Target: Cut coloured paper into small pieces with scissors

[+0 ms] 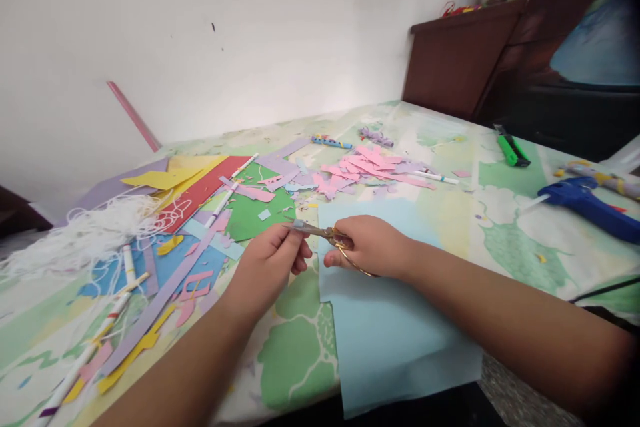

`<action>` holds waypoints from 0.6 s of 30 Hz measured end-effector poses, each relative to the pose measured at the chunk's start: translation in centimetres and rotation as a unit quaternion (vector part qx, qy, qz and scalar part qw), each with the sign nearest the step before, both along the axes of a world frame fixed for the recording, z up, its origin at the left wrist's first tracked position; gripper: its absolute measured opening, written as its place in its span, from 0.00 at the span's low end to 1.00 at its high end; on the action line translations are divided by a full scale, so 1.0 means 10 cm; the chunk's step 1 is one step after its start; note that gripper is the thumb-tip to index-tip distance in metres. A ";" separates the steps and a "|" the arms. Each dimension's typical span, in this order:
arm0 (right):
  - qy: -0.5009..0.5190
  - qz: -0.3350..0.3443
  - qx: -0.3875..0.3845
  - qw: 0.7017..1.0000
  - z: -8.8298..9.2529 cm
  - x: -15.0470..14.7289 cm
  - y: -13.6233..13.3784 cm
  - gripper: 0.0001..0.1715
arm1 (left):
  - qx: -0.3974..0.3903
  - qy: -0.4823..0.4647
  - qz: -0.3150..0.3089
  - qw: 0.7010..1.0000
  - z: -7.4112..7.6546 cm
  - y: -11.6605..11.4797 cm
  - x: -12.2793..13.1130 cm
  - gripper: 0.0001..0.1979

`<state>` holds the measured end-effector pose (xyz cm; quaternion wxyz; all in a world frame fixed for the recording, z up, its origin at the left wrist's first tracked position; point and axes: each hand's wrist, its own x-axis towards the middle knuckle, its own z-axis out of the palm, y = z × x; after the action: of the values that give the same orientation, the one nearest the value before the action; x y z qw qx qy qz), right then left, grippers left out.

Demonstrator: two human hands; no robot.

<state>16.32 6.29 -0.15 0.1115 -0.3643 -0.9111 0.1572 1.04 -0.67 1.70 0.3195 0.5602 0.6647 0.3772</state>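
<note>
My right hand (367, 245) grips a pair of gold-handled scissors (327, 235), blades pointing left. My left hand (270, 260) pinches a small pale-blue paper scrap (299, 224) right at the blade tips. Both hands hover over the near middle of the table, above a large light-blue paper sheet (390, 333) that hangs over the front edge.
Coloured paper sheets (210, 190), white string (100, 230) and paper-wrapped sticks (85, 353) crowd the left. Pink and purple offcuts (373, 167) lie beyond the hands. A blue glue gun (585, 203) and green cutter (511, 149) lie at right. A dark wooden cabinet (465, 57) stands behind.
</note>
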 end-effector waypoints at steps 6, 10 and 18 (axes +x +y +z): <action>-0.005 0.025 -0.001 1.000 0.02 0.01 -0.03 0.25 | 0.007 0.007 -0.031 0.999 -0.02 -0.01 -0.01 0.12; -0.003 0.039 -0.013 0.999 0.02 0.01 -0.04 0.24 | 0.007 0.026 -0.029 0.999 0.00 -0.03 -0.02 0.12; -0.005 0.030 -0.026 0.999 0.03 -0.02 -0.04 0.24 | 0.010 0.005 -0.012 1.000 0.04 -0.03 0.00 0.12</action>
<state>16.08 5.88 0.11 0.0922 -0.3408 -0.9177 0.1821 1.07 -0.97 2.13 0.3150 0.5730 0.6556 0.3777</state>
